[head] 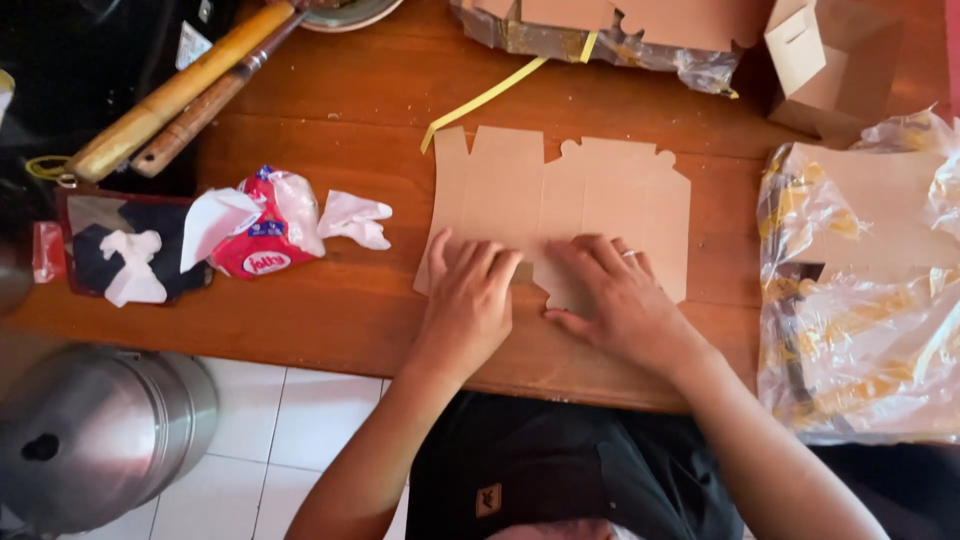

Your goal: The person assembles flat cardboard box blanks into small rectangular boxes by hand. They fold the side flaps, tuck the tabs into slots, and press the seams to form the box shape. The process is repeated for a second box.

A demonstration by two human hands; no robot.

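In the centre of the frame I press both hands, left hand (468,295) and right hand (615,295), flat and open on the flat cardboard box blank (570,200), near its lower edge. I judge this is the creasing step; the next fold needs firm pressure along the score line.

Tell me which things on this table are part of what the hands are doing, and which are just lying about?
In use:
- flat cardboard box blank, pressed by left hand and right hand
- plastic-wrapped stack of blanks
- folded cardboard box

Lying about:
- red tissue packet
- wooden handles
- yellow strap
- steel pot, on the floor
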